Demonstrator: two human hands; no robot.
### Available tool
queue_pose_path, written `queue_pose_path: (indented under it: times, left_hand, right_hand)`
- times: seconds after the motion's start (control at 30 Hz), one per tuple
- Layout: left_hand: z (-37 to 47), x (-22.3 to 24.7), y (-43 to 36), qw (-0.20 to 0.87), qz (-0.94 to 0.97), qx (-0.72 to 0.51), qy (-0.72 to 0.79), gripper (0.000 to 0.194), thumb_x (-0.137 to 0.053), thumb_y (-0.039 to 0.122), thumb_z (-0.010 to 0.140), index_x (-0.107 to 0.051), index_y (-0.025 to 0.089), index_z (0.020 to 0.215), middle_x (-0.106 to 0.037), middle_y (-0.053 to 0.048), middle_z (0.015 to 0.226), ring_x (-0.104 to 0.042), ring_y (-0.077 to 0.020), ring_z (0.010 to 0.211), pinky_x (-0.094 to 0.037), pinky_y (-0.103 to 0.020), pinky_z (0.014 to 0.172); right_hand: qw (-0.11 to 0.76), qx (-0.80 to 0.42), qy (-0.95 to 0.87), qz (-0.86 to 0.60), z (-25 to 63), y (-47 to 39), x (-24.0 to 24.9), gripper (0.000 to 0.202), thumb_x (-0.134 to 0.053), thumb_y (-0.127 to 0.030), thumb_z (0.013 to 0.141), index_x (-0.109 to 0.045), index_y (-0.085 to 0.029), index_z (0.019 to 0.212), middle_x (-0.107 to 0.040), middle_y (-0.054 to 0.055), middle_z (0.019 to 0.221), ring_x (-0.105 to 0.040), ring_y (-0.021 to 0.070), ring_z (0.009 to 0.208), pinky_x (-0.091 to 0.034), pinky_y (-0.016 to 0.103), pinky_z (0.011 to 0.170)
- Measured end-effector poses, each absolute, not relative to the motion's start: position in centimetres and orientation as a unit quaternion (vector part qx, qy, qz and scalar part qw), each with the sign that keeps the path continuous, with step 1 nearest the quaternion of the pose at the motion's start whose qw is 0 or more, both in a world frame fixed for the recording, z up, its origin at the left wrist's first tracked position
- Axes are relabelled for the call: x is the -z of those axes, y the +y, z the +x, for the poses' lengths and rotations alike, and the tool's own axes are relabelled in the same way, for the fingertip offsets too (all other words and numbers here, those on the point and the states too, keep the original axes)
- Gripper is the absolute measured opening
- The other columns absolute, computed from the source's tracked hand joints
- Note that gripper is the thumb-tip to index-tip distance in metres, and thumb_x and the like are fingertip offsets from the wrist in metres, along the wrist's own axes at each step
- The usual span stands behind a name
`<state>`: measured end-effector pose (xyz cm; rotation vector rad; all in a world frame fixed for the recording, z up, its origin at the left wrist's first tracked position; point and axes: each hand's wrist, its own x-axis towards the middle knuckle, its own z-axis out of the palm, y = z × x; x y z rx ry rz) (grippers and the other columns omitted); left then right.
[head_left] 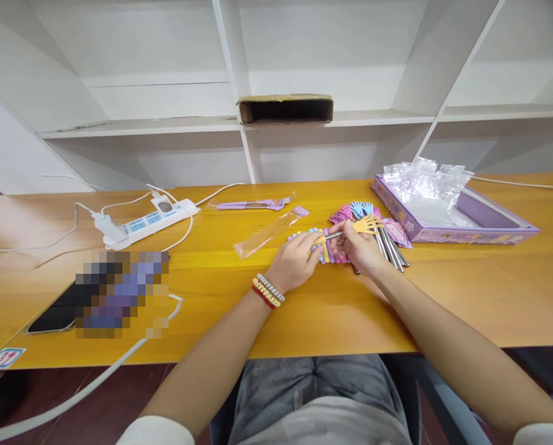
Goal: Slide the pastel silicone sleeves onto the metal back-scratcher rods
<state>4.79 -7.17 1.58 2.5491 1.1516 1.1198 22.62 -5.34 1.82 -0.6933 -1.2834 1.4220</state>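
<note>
Near the middle of the table, a yellow hand-shaped back scratcher (367, 225) is held level between my two hands. My left hand (295, 259) is closed round its handle end, where a little yellow shows past the fingers. Fingers of my right hand (357, 247) pinch it along the metal rod (334, 235), near the yellow head. Beneath my hands lies a row of pastel plastic handles (330, 252), partly covered by my fingers. Just beyond my right hand are pink heads (341, 214) and blue heads (362, 209), with several metal rods (392, 250) beside them.
An open purple box (477, 236) holding clear plastic bags (427, 194) stands at right. A clear sleeve (267, 236) and a wrapped purple back scratcher (251, 205) lie behind my left hand. At left are a power strip (151, 224) and a phone (56, 309); white shelving rises behind.
</note>
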Motion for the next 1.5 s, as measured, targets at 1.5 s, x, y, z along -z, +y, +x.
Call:
queue_pose_path:
  times: [1.5]
  left_hand:
    - [-1.8, -4.9, -4.2, -0.082, 0.792, -0.179, 0.577, 0.056, -0.032, 0.064, 0.089, -0.059, 0.021, 0.065, -0.066, -0.003, 0.069, -0.057, -0.0179, 0.066, -0.021, -0.029, 0.054]
  right_hand:
    - [0.789, -0.452, -0.252, -0.333, 30.2, -1.5, -4.3, 0.046, -0.046, -0.050, 0.087, -0.035, -0.020, 0.054, -0.027, -0.007, 0.037, -0.026, 0.0048, 0.031, -0.021, 0.018, 0.031]
